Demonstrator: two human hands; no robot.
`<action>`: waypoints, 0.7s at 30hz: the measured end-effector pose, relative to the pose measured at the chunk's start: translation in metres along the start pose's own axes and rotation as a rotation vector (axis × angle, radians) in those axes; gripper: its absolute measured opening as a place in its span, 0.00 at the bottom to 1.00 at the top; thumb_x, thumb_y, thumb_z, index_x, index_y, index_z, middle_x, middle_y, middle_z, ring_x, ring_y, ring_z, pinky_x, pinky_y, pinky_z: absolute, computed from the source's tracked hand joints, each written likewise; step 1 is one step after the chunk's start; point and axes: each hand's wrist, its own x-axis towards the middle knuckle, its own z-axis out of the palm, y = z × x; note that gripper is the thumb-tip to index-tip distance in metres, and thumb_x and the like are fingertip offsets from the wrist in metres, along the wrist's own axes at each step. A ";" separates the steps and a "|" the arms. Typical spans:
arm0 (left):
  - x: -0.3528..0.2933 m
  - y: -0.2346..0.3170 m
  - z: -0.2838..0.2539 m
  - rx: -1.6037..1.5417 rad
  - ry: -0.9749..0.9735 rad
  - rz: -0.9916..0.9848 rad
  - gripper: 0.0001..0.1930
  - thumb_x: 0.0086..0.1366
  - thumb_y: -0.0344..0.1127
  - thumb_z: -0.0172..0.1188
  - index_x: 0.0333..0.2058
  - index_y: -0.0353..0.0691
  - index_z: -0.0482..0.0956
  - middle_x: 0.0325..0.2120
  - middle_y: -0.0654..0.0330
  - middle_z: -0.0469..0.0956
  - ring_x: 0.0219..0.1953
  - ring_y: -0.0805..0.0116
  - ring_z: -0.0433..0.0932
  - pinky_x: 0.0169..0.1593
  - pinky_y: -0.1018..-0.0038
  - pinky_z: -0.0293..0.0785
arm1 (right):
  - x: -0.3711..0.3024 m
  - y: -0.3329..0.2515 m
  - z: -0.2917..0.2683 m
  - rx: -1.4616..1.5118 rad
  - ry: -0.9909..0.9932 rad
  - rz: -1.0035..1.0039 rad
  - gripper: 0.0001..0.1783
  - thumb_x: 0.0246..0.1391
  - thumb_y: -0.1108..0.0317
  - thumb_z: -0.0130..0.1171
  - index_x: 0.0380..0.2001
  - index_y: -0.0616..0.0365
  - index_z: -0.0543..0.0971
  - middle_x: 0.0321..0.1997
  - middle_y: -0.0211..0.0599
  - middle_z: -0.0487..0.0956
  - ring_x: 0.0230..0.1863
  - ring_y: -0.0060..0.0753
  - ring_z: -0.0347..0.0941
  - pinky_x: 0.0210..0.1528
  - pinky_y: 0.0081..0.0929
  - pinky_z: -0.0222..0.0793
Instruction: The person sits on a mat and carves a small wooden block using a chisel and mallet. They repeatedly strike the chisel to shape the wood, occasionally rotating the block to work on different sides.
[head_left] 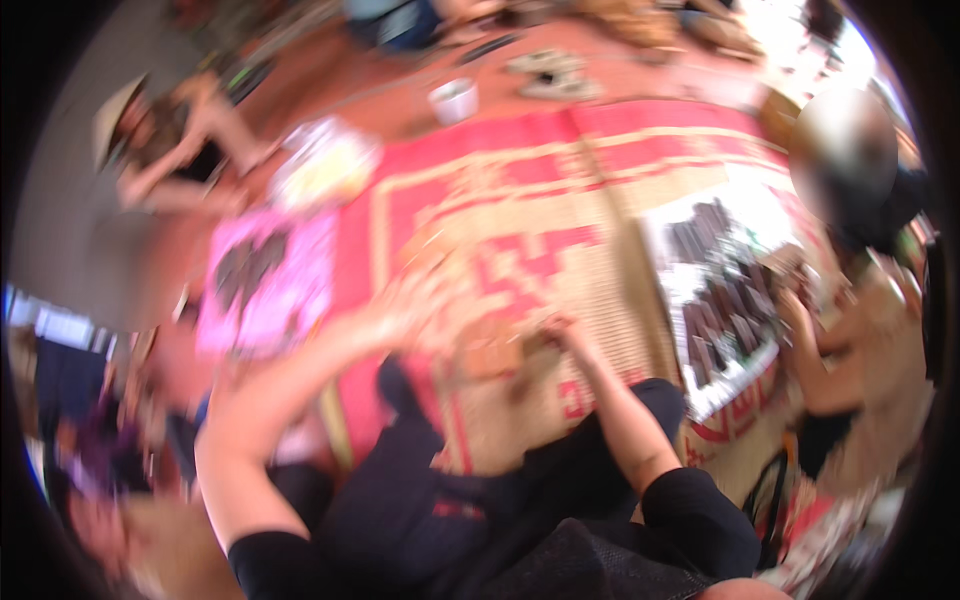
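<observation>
Motion blur softens the whole head view. My left hand (425, 305) is stretched out over the woven mat, left of and beyond a small brown block or board (492, 346); its fingers are smeared. My right hand (562, 328) is just right of the block with its fingers closed. Something small and dark seems to be at those fingertips, too blurred to name. The brown block lies on the red and tan mat (540, 235) in front of my crossed legs.
At right, a white sheet (655, 225) bears several dark brown sticks (735, 310); a person (850, 330) reaches over it. At left lie a pink sheet (310, 265) with dark pieces and a plastic bag (325, 165). Beyond the mat stand a white cup (454, 101) and light-coloured shoes (550, 75).
</observation>
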 end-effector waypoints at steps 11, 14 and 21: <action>0.065 0.091 0.024 0.079 -0.212 0.106 0.43 0.51 0.51 0.70 0.64 0.52 0.60 0.60 0.50 0.61 0.64 0.44 0.58 0.63 0.49 0.57 | -0.020 -0.012 0.015 0.161 -0.042 0.023 0.06 0.54 0.68 0.63 0.27 0.55 0.77 0.20 0.25 0.74 0.18 0.16 0.65 0.21 0.17 0.59; 0.069 0.128 0.010 0.085 -0.214 0.134 0.40 0.52 0.48 0.69 0.63 0.52 0.62 0.59 0.52 0.63 0.63 0.44 0.59 0.63 0.51 0.59 | -0.016 -0.004 0.011 0.162 -0.033 -0.007 0.05 0.54 0.69 0.63 0.27 0.54 0.77 0.20 0.24 0.74 0.18 0.16 0.65 0.21 0.17 0.59; 0.058 0.199 -0.019 -0.231 -0.542 0.162 0.35 0.55 0.45 0.68 0.61 0.49 0.66 0.53 0.55 0.69 0.60 0.49 0.63 0.63 0.55 0.61 | -0.014 -0.001 0.002 0.210 0.012 -0.024 0.05 0.49 0.75 0.62 0.28 0.54 0.76 0.26 0.26 0.77 0.22 0.17 0.70 0.22 0.16 0.62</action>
